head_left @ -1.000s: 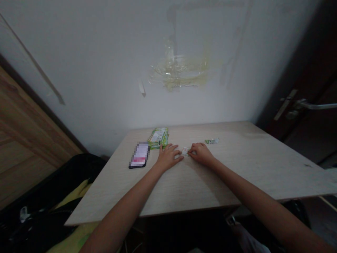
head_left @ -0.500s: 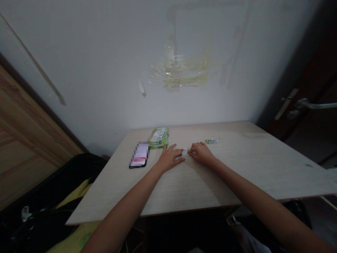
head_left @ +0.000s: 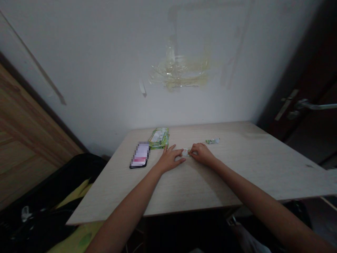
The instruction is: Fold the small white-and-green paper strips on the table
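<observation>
A small white-and-green packet (head_left: 185,152) lies on the pale wooden table between my two hands. My left hand (head_left: 170,159) rests on the table with its fingers spread, and its fingertips touch the packet's left end. At the right end, my right hand (head_left: 200,153) has its fingers pinched together on the packet's edge. Behind my left hand sits a stack of green-and-white packets (head_left: 159,136). Another small, narrow green-and-white packet (head_left: 212,141) lies beyond my right hand, apart from it.
A phone (head_left: 140,155) with a lit screen lies on the left of the table (head_left: 184,193). The wall (head_left: 118,70) with old tape marks rises behind the table. At the right is a dark door with a metal handle (head_left: 313,104); a black bag (head_left: 47,221) is at lower left.
</observation>
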`<action>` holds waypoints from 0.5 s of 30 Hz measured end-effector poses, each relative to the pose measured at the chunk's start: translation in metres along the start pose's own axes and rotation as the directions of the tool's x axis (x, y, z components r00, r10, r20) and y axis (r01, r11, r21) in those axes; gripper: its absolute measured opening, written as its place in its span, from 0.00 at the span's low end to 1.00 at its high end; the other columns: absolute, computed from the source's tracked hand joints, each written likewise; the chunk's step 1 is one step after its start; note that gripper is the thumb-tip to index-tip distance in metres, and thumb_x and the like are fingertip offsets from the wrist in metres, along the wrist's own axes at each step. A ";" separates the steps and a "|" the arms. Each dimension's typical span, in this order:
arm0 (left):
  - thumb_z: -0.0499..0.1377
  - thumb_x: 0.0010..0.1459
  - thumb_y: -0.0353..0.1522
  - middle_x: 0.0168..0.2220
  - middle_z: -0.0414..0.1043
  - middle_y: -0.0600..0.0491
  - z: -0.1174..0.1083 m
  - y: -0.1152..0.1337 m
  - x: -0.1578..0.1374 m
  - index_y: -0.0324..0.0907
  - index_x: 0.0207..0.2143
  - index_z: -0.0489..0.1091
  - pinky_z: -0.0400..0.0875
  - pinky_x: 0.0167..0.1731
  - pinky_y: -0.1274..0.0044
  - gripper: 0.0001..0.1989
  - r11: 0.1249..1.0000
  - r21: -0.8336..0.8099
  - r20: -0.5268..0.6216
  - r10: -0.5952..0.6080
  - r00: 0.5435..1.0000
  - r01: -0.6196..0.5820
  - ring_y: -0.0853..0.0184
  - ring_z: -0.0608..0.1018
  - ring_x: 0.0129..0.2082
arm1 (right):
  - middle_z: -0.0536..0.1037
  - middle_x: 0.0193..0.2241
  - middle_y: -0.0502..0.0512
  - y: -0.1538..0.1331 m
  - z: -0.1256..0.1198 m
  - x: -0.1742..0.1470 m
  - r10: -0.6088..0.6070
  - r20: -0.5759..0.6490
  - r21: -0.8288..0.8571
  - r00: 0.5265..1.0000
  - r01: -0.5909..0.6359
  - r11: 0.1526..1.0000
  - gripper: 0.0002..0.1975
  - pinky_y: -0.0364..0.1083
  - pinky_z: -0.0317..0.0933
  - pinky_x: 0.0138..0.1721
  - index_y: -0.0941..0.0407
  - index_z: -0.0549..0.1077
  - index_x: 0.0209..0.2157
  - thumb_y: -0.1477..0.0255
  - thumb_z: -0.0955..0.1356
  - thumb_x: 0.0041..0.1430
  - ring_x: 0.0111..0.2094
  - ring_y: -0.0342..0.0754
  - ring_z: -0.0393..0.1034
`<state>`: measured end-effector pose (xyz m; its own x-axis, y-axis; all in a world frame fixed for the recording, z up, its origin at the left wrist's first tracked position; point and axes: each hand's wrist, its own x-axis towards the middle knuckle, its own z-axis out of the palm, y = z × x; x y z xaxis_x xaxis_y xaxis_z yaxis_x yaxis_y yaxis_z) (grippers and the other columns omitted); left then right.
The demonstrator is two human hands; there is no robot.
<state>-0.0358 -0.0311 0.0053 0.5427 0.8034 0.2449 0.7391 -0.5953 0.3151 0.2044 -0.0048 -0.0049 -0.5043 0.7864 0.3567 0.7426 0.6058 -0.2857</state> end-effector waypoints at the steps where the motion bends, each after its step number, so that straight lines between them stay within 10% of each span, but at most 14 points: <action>1: 0.54 0.63 0.49 0.57 0.72 0.53 0.001 0.000 0.000 0.51 0.53 0.72 0.41 0.67 0.57 0.22 1.000 -0.001 -0.005 0.000 1.000 0.000 0.57 0.58 0.68 | 0.78 0.36 0.55 0.001 0.000 0.000 0.000 -0.002 0.005 1.000 0.000 1.000 0.06 0.48 0.57 0.50 0.54 0.80 0.35 0.73 0.69 0.59 0.41 0.49 0.70; 15: 0.53 0.65 0.45 0.60 0.70 0.59 0.009 -0.004 0.006 0.58 0.50 0.75 0.46 0.64 0.52 0.16 0.991 0.115 -0.108 -0.058 0.992 0.070 0.55 0.64 0.63 | 0.77 0.33 0.55 0.002 -0.001 -0.001 -0.053 -0.029 0.119 0.998 0.056 0.991 0.06 0.44 0.60 0.44 0.56 0.79 0.32 0.77 0.68 0.57 0.38 0.48 0.69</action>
<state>-0.0320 -0.0242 -0.0027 0.4527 0.8308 0.3237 0.8166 -0.5321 0.2236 0.2070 -0.0049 -0.0052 -0.5302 0.7494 0.3966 0.6552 0.6590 -0.3694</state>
